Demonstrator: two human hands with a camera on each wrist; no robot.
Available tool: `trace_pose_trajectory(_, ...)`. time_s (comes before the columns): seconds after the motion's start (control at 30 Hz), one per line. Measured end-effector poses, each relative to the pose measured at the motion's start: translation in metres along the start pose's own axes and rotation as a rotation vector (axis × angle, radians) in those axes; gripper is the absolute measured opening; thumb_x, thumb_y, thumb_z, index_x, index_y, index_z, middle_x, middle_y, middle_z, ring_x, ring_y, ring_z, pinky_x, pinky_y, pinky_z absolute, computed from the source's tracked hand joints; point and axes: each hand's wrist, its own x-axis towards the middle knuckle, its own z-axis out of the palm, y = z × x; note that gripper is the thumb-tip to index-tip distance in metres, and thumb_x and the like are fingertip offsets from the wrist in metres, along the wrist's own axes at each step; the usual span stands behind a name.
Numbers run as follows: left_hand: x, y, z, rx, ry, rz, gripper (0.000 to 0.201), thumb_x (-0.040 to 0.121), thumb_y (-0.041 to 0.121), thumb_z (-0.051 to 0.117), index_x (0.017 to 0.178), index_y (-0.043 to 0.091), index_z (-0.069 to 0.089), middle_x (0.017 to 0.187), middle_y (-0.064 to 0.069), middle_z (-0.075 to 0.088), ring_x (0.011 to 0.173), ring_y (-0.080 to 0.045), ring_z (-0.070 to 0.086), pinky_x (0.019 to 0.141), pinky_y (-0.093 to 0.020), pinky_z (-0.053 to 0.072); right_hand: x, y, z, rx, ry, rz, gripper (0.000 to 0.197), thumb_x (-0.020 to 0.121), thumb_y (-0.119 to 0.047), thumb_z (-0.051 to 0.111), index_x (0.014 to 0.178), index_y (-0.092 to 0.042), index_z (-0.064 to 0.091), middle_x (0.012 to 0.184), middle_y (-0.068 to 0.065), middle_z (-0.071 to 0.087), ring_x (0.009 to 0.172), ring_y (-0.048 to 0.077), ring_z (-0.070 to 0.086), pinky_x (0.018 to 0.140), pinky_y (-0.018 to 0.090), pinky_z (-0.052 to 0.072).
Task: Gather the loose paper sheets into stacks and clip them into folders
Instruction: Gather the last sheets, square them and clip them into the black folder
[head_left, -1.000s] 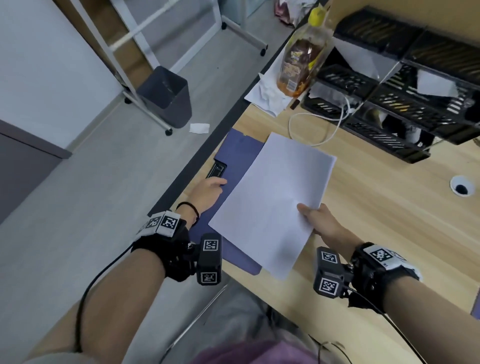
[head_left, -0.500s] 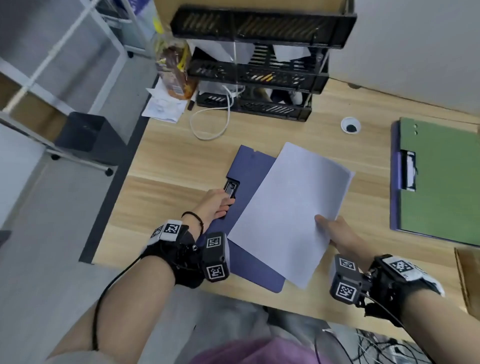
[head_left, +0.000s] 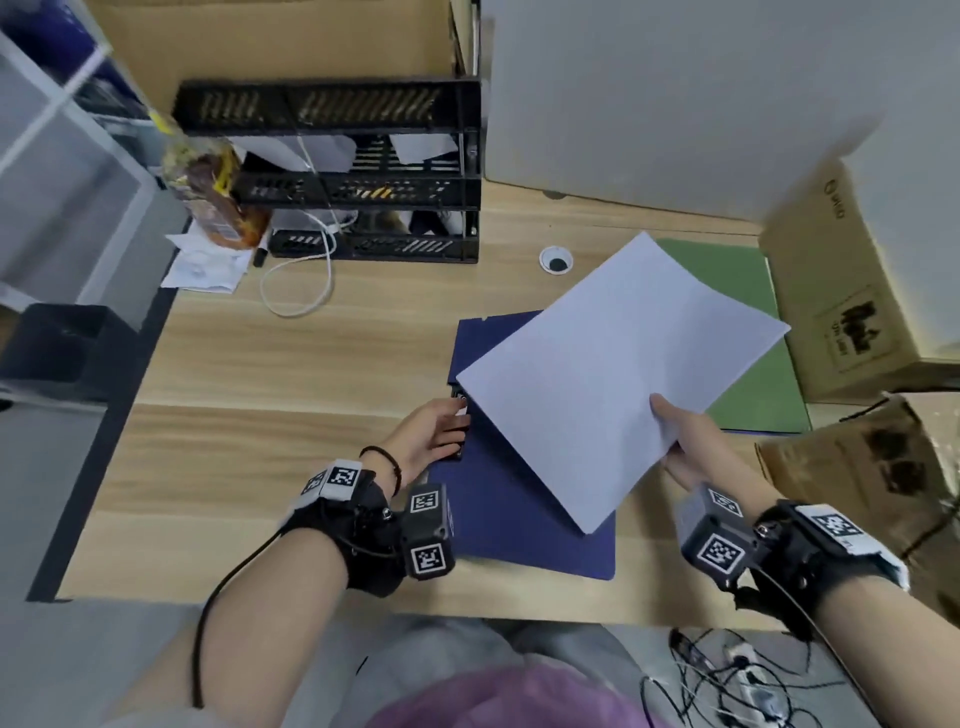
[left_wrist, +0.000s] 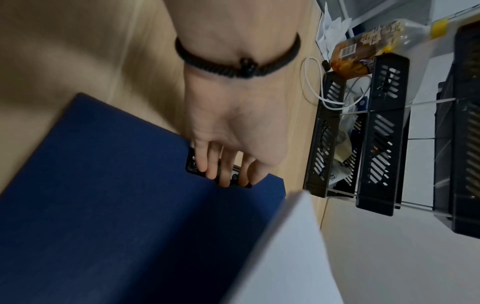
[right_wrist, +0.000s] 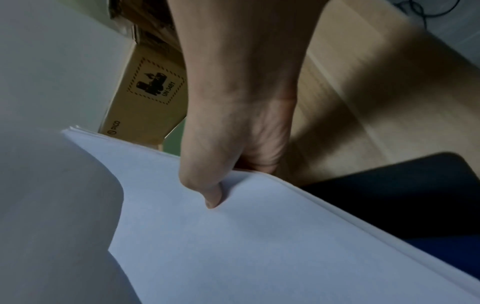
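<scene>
On the tabletop (head_left: 291, 364), the blue folder (head_left: 519, 519) lies flat, its black clip (left_wrist: 231, 174) is pressed by the curled left hand (head_left: 431, 441), and the paper stack (head_left: 613, 374) is pinched above it by the right hand (head_left: 685, 447).

My right hand (head_left: 680, 452) pinches a stack of plain white paper sheets (head_left: 618, 374) at its near edge, thumb on top, holding it tilted above the table (head_left: 260, 441). Under it lies a flat dark blue folder (head_left: 519, 519), open face up on the wood. My left hand (head_left: 431, 436) has its fingers curled over the folder's black metal clip (left_wrist: 192, 162) at the left edge. A green folder (head_left: 753, 395) lies flat farther right, partly covered by the sheets.
</scene>
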Motion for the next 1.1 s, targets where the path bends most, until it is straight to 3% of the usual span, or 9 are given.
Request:
trace_pose_trajectory(0.17,-0.021,0.002,-0.016,0.056,-0.125,0.111,0.053,0.079,0.017,0.066,0.13,0.014,0.052,0.134,-0.017,0.055,0.096,-0.017,0.056,0.081,-0.028,0.044,-0.012,-0.022,0.047,0.137,-0.191,-0.048,0.022,0.102,-0.01,0.042,0.114,-0.009,0.06,0.095,-0.004,0.076,0.086,0.01,0.072,0.082,0.024,0.057)
trace_pose_trajectory(0.27,-0.05,0.012,-0.031,0.082,-0.234,0.127,0.06,0.08,0.015,0.07,0.135,0.018,0.046,0.138,-0.009,0.054,0.109,-0.019,0.053,0.093,-0.032,0.044,-0.019,-0.035,0.096,0.131,-0.308,-0.076,0.026,0.101,-0.008,0.044,0.123,-0.011,0.058,0.116,0.002,0.071,0.106,0.017,0.068,0.092,0.032,0.054)
trace_pose_trajectory(0.47,-0.111,0.035,-0.075,0.052,-0.289,0.219,0.032,0.095,0.016,0.054,0.125,0.027,0.049,0.114,0.011,0.068,0.106,-0.011,0.064,0.081,-0.037,0.054,-0.023,-0.031,0.197,0.104,-0.455,-0.02,0.025,0.102,-0.011,0.041,0.121,-0.006,0.057,0.111,0.002,0.072,0.09,0.011,0.072,0.074,0.024,0.059)
trace_pose_trajectory(0.63,-0.12,0.027,-0.119,0.016,-0.082,0.324,0.08,0.075,0.027,0.078,0.143,0.031,0.035,0.143,0.013,0.048,0.134,-0.006,0.04,0.111,-0.033,0.032,-0.009,-0.004,0.235,-0.044,-0.257,-0.02,0.014,0.099,-0.005,0.045,0.089,-0.009,0.054,0.059,-0.005,0.068,0.047,0.005,0.064,0.042,0.016,0.048)
trace_pose_trajectory(0.73,-0.112,0.014,-0.137,0.125,0.084,0.354,0.074,0.081,0.006,0.071,0.144,0.023,0.036,0.147,0.007,0.042,0.135,-0.004,0.035,0.11,-0.024,0.029,-0.004,0.009,0.236,-0.186,-0.172,-0.017,0.022,0.099,-0.005,0.044,0.077,-0.009,0.046,0.045,-0.005,0.052,0.032,0.003,0.048,0.035,0.012,0.034)
trace_pose_trajectory(0.83,-0.103,0.0,-0.155,0.118,0.275,0.347,0.06,0.081,-0.004,0.062,0.133,0.022,0.05,0.128,0.004,0.061,0.121,-0.015,0.055,0.105,-0.038,0.042,0.002,0.023,0.222,-0.289,-0.161,0.003,0.007,0.1,-0.005,0.043,0.101,-0.003,0.049,0.055,0.001,0.055,0.037,0.006,0.05,0.035,0.013,0.034)
trace_pose_trajectory(0.9,-0.098,-0.011,-0.17,0.105,0.378,0.281,0.05,0.082,-0.003,0.06,0.122,0.027,0.056,0.114,0.004,0.066,0.109,-0.021,0.062,0.096,-0.041,0.049,0.007,0.035,0.208,-0.329,-0.159,0.024,0.022,0.1,-0.008,0.044,0.12,-0.001,0.05,0.072,0.004,0.063,0.051,0.011,0.061,0.036,0.013,0.039)
trace_pose_trajectory(1.03,-0.086,-0.033,-0.199,0.164,0.656,0.232,0.068,0.079,-0.001,0.064,0.138,0.02,0.037,0.131,-0.003,0.052,0.119,-0.021,0.052,0.102,-0.04,0.043,0.005,0.047,0.179,-0.44,-0.135,0.084,0.021,0.101,-0.01,0.042,0.12,-0.002,0.049,0.054,0.0,0.064,0.031,0.004,0.055,0.03,0.011,0.033)
trace_pose_trajectory(1.1,-0.074,-0.032,-0.199,0.294,0.746,0.244,0.078,0.075,0.006,0.068,0.142,0.019,0.033,0.141,-0.004,0.043,0.13,-0.023,0.043,0.107,-0.04,0.038,0.004,0.047,0.163,-0.457,-0.096,0.072,0.028,0.101,-0.009,0.041,0.127,0.0,0.048,0.072,0.007,0.06,0.035,0.009,0.058,0.029,0.011,0.033)
